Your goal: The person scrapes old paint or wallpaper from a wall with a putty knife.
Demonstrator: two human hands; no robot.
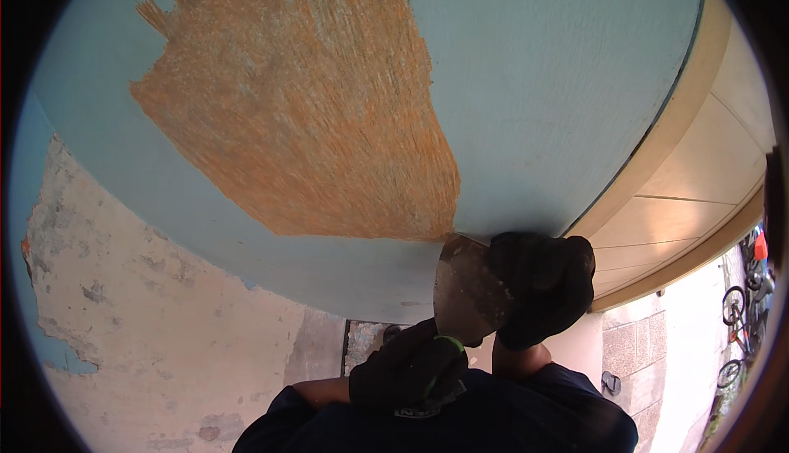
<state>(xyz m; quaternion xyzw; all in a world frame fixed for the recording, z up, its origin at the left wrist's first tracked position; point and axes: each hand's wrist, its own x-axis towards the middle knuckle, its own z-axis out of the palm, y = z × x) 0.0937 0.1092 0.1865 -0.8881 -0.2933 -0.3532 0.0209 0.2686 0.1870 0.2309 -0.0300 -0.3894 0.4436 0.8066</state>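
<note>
My right hand [546, 288], in a black glove, is closed around a scraper with a wide, flat blade [467, 290]. The blade's upper edge meets the light blue wall [526, 108], right by the lower corner of a rough orange-brown patch [320, 124] with stroke marks and ragged edges. Smudges and pale specks mark the blade. Lower down, my left hand [407, 364], also in a black glove, is curled close to my chest by the blade's bottom corner. A thin green curve [449, 343] shows at it; whatever its fingers hold is hidden.
Peeling, stained plaster [156, 313] covers the lower left wall, with scraps of blue paint. A cream frame and panels [682, 198] stand to the right. Beyond them are paving [637, 354], a dark sandal [611, 383] and parked bicycles [734, 338].
</note>
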